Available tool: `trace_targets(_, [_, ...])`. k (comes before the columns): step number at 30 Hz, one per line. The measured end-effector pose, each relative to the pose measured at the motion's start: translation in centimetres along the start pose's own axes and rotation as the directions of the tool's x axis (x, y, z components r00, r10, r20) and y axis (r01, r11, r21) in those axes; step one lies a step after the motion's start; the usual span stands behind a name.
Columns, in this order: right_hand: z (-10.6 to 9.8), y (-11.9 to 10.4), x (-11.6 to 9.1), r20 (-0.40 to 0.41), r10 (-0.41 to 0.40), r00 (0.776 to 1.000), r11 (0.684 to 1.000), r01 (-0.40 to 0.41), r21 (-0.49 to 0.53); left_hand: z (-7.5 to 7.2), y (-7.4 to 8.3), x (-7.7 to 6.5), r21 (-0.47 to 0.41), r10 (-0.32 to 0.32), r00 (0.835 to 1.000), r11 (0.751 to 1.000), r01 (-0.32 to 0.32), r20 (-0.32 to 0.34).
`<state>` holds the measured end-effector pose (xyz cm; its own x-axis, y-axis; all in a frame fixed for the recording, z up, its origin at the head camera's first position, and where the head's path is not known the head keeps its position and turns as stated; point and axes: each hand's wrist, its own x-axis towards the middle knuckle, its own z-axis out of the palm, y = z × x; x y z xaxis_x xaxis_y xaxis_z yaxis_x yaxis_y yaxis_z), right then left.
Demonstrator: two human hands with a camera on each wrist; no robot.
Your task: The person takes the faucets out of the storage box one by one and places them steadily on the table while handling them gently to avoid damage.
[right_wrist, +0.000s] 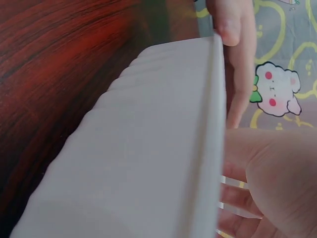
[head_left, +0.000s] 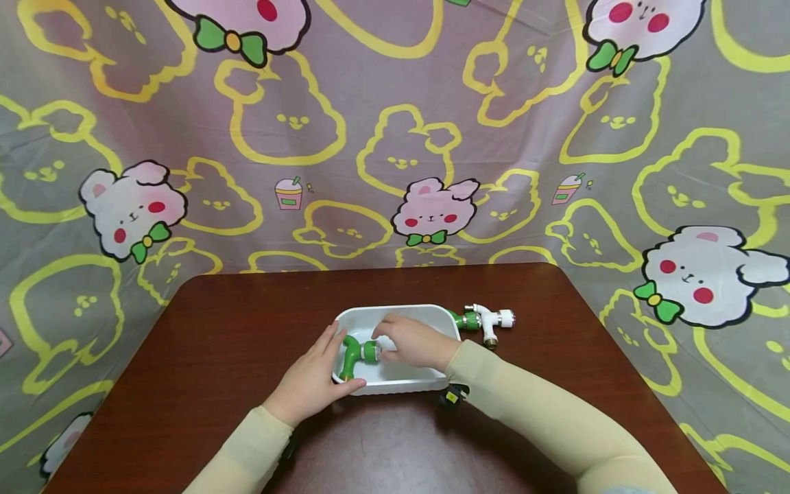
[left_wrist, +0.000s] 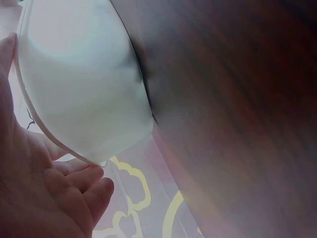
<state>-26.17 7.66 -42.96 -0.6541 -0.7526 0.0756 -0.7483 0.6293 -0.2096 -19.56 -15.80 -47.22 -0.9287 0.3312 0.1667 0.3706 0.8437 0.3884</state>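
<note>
A white plastic basin [head_left: 395, 387] stands on the table. Inside its left end lies a green faucet [head_left: 352, 357] with a silver collar. My left hand [head_left: 311, 381] rests against the basin's left end, its fingers spread along the rim and the thumb on the front rim; in the left wrist view its fingertips touch the rim. Reaching into the basin, my right hand [head_left: 410, 341] has its thumb and fingers at the green faucet's right end and pinches it there. In the right wrist view the basin's wall [right_wrist: 148, 139] hides the faucet and part of that hand.
Just right of the basin a white faucet [head_left: 489, 320] lies on the brown table [head_left: 247, 329]. Next to it is another green faucet [head_left: 471, 321], partly hidden behind the basin's rim. A patterned curtain [head_left: 345, 226] hangs behind and along the sides of the table.
</note>
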Motion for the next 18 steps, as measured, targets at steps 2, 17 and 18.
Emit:
trace_targets(2, [0.2,0.0,0.0,0.008,0.007,1.000,1.000,-0.006,-0.013,0.0,0.0,0.0,-0.002,-0.003,1.000,1.000,0.003,0.008])
trace_targets(17, [1.2,-0.3,0.4,0.082,0.024,0.996,0.999,-0.022,-0.026,-0.2,0.2,-0.1,-0.006,0.005,1.000,1.000,-0.005,0.003])
trace_targets(18, [1.3,-0.3,0.4,0.086,0.027,0.996,0.999,-0.024,-0.030,-0.2,0.2,-0.1,-0.008,0.006,1.000,1.000,-0.006,0.001])
